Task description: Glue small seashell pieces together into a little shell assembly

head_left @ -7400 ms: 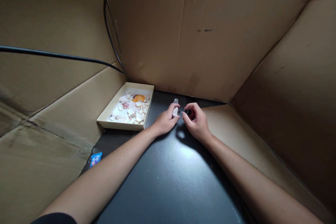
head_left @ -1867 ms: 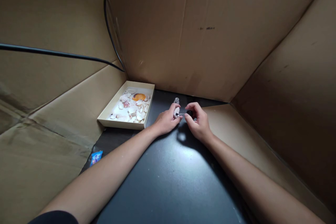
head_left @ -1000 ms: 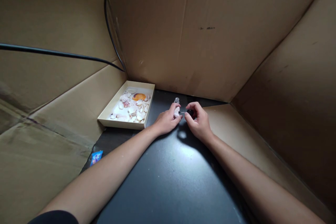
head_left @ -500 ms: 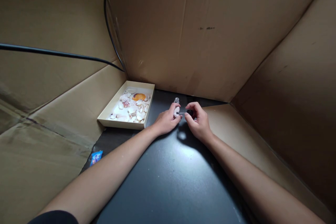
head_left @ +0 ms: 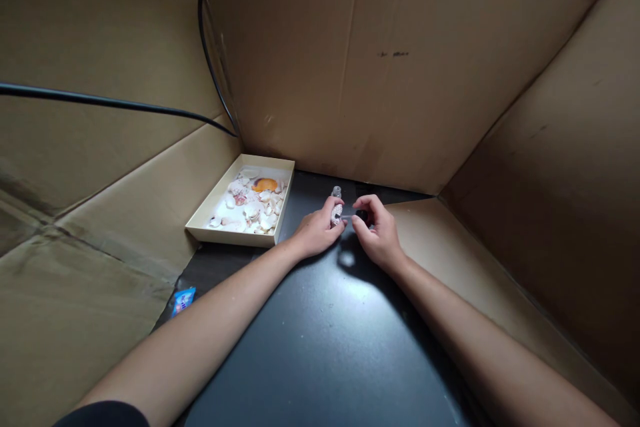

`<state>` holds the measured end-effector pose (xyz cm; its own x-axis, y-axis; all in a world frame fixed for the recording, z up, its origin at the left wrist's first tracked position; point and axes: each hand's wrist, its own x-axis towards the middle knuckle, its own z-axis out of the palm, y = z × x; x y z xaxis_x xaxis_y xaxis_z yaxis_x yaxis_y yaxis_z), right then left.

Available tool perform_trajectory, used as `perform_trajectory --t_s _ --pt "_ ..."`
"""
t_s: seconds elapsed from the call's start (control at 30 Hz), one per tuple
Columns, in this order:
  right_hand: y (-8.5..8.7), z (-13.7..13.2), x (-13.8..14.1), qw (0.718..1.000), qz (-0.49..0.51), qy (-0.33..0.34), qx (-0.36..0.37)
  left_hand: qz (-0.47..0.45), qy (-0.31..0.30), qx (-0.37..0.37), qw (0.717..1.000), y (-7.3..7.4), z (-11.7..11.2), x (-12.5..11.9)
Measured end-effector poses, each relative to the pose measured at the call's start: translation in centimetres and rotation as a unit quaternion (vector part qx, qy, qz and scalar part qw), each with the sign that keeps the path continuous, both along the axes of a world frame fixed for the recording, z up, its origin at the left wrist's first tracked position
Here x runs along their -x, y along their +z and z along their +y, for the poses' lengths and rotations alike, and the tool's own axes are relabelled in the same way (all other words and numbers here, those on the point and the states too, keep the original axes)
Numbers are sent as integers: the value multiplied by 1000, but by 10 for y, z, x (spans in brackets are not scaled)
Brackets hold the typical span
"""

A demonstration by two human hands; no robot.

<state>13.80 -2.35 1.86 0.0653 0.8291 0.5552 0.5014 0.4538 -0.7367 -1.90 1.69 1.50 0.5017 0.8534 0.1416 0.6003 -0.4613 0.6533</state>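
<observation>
My left hand (head_left: 320,229) is closed around a small whitish ribbed piece (head_left: 337,214), fingers on its far side and thumb on the near side. At its far end shows a clear, glassy top (head_left: 337,191) like a small bottle neck; I cannot tell if the two are one piece. Just to the right, my right hand (head_left: 379,230) is curled, thumb and index finger around a thin stick with a black end (head_left: 361,215). The stick's thin tip points left and meets or nearly meets the ribbed piece. Contact is too small to make out.
A shallow cream box (head_left: 235,237) holding white shells and one orange shell (head_left: 265,185) stands left of my hands. A blue packet (head_left: 183,300) lies by my left forearm. Cardboard walls (head_left: 400,100) surround the dark table (head_left: 300,360). A black cable (head_left: 115,103) hangs at left.
</observation>
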Motion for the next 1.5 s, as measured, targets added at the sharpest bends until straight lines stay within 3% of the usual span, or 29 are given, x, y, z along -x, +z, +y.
perform_trajectory --t_s 0.47,0.87,1.5 --pt "1 -1 -1 1000 8 20 2 14 0 -2 1000 3 -2 0" --pt "1 0 0 1000 -6 -19 14 11 -1 -1 1000 3 -1 0" --pt "2 -1 0 1000 12 15 8 10 -4 0 1000 1 -1 0"
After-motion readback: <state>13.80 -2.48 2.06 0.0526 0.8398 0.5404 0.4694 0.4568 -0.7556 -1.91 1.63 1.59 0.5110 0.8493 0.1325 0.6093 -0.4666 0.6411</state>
